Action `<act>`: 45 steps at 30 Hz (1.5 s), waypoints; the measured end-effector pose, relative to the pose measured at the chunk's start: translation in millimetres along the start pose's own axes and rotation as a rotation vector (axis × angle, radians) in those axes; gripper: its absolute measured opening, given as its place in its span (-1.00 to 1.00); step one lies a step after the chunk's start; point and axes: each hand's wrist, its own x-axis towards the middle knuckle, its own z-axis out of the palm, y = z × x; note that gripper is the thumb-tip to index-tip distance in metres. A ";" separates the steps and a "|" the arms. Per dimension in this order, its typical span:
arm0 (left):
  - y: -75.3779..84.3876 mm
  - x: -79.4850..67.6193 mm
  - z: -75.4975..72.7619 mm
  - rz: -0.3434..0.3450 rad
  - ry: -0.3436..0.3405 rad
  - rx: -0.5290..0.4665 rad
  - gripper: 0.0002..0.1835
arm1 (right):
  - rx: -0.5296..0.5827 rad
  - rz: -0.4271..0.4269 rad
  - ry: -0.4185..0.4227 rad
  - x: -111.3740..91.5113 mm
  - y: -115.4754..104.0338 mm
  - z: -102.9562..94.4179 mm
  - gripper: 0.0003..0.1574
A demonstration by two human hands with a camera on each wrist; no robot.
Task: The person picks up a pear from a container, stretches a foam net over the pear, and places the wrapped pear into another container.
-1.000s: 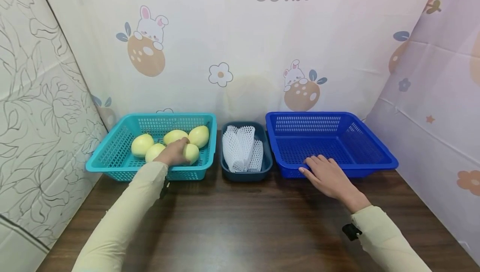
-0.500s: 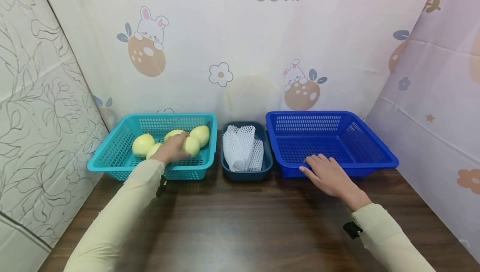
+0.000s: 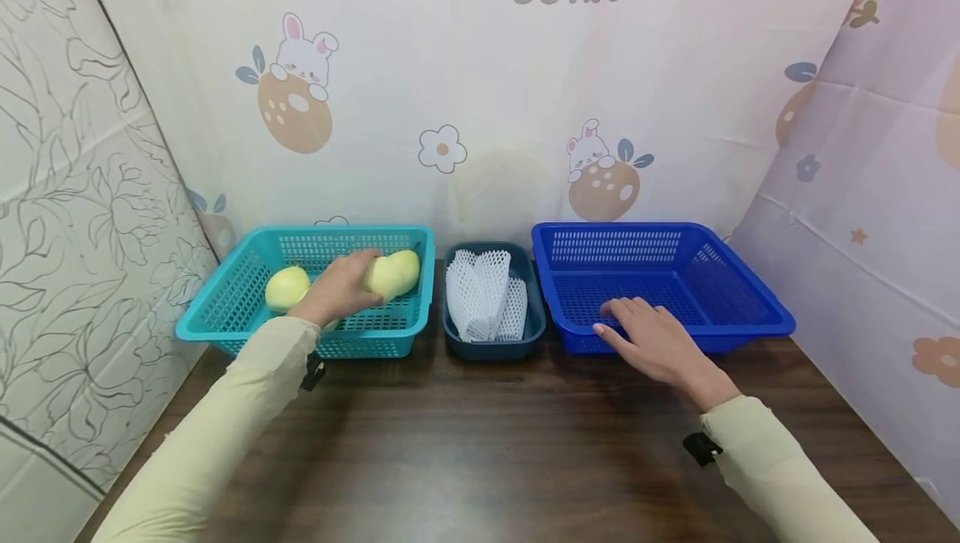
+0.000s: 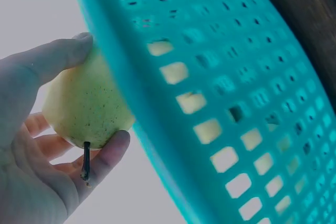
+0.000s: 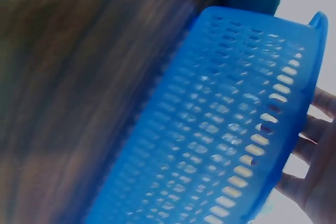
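My left hand [image 3: 339, 286] grips a pale yellow-green pear [image 3: 382, 278] above the teal basket [image 3: 232, 336]. In the left wrist view, thumb and fingers curl round that pear [image 4: 86, 103], its dark stem towards the palm. Another pear [image 3: 407, 266] sits just behind it at the basket's right end, and one more pear [image 3: 287, 288] lies on the left. My hand hides part of the basket's contents. Over the front rim of the blue basket [image 3: 720, 331] rests my right hand [image 3: 660, 345], fingers loosely bent and holding nothing; they reach inside the rim in the right wrist view.
A small dark blue tub [image 3: 495, 351] stands between the two baskets, with several white foam net sleeves [image 3: 480, 297] in it. All stand on a dark wooden table [image 3: 480, 451]. A printed cloth [image 3: 495, 93] hangs behind them.
The left hand has lifted the pear and moved it slightly back, so it now overlaps the right-hand pear in the head view. The right hand has barely shifted.
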 end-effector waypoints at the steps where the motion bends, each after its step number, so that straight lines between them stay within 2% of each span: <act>1: 2.3 -0.6 -1.0 0.002 0.001 0.000 -0.24 | -0.001 -0.013 0.015 2.1 -2.2 -1.2 -0.34; 6: 19.6 -3.2 -6.1 0.033 0.008 -0.021 -0.22 | -0.003 -0.088 0.066 15.8 -17.8 -7.5 -0.38; 14: 51.4 -4.5 -6.3 0.160 0.046 -0.015 -0.24 | -0.016 -0.225 0.123 42.2 -49.4 -10.7 -0.39; 19: 68.6 -6.4 -1.1 0.223 0.046 -0.012 -0.24 | -0.031 -0.325 0.150 58.6 -72.6 -5.9 -0.33; 24: 82.5 -7.4 6.3 0.285 0.040 0.008 -0.25 | -0.038 -0.423 0.196 72.7 -95.8 -1.0 -0.18; 28: 92.7 -7.9 10.4 0.315 0.023 -0.004 -0.27 | 0.003 -0.491 0.246 80.8 -112.3 1.6 -0.08; 32: 102.2 -8.3 14.3 0.332 0.007 -0.009 -0.27 | 0.051 -0.545 0.304 84.7 -125.6 5.1 -0.07; 38: 112.4 -8.8 19.4 0.373 0.026 0.008 -0.29 | 0.106 -0.553 0.341 84.0 -137.8 10.3 -0.13; 45: 120.8 -9.0 22.4 0.280 -0.013 -0.040 -0.26 | 0.149 -0.483 0.337 78.5 -143.0 17.2 -0.05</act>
